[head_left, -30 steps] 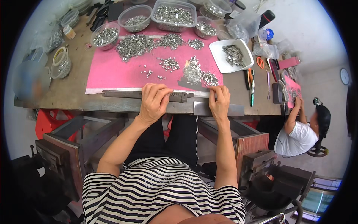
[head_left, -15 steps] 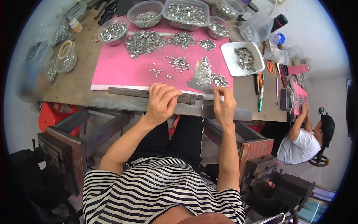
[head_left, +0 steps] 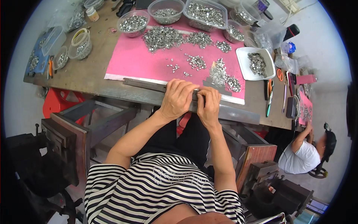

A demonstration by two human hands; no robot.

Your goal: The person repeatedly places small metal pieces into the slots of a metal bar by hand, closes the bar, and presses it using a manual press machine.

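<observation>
lettering (head_left: pixel 181 179): outlined, pale | on: striped shirt (head_left: pixel 156 194), front | wording: not clearly legible

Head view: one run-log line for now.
left hand on dark metal bar | right hand close beside, near bar's right end | metal pieces heaped on pink mat | white tray right

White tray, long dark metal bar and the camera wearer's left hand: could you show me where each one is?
White tray (head_left: pixel 243 66), head view: bare inside surface, near its left side.
Long dark metal bar (head_left: pixel 144 84), head view: its exposed left stretch.
Left hand (head_left: pixel 176 99), head view: back of the hand.
</observation>
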